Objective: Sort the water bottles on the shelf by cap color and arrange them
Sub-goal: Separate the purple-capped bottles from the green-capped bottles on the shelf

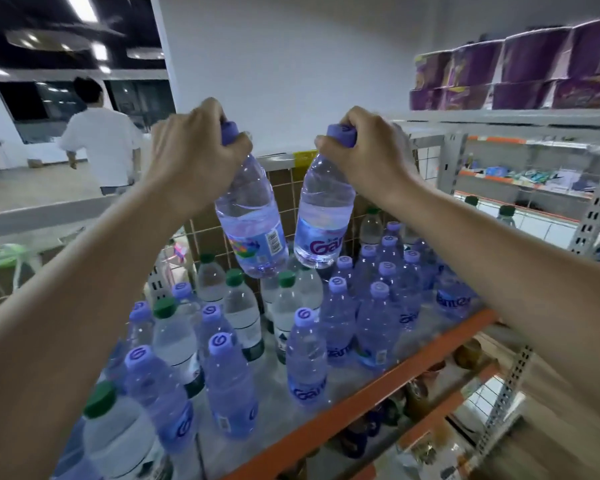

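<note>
The left hand (194, 157) grips one purple-capped bottle (252, 216) by its neck; the right hand (368, 150) grips another (321, 216); both bottles hang above the shelf (361, 407).

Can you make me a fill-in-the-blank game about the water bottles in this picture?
1. The left hand and the right hand each hold one bottle by its ____.
2. Both lifted bottles, the left bottle and the right bottle, have caps coloured ____.
3. The clear bottle standing on the shelf has a cap coloured ____.
4. The front edge of the shelf is coloured ____.

Missing words: cap; purple; green; orange
</note>
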A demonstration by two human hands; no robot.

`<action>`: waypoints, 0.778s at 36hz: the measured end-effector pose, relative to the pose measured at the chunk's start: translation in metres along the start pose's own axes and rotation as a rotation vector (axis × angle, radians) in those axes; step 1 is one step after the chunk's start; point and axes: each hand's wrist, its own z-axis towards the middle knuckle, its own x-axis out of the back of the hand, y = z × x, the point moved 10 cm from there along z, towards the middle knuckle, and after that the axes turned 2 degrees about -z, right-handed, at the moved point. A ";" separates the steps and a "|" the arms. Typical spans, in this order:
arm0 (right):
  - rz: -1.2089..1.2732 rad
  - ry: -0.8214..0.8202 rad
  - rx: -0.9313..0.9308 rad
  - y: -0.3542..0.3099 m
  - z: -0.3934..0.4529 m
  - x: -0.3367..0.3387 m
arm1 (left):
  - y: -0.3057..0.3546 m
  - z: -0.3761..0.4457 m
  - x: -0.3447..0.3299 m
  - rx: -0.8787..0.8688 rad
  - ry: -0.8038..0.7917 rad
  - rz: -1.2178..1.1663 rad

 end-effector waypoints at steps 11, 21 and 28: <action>-0.155 0.090 -0.084 0.114 0.028 0.029 | 0.057 0.046 -0.110 -0.022 -0.066 -0.032; -0.209 0.020 -0.104 0.196 0.077 -0.003 | 0.091 0.081 -0.225 -0.096 -0.207 0.023; -0.153 -0.153 -0.126 0.238 0.088 -0.053 | 0.084 0.081 -0.297 -0.092 -0.364 0.060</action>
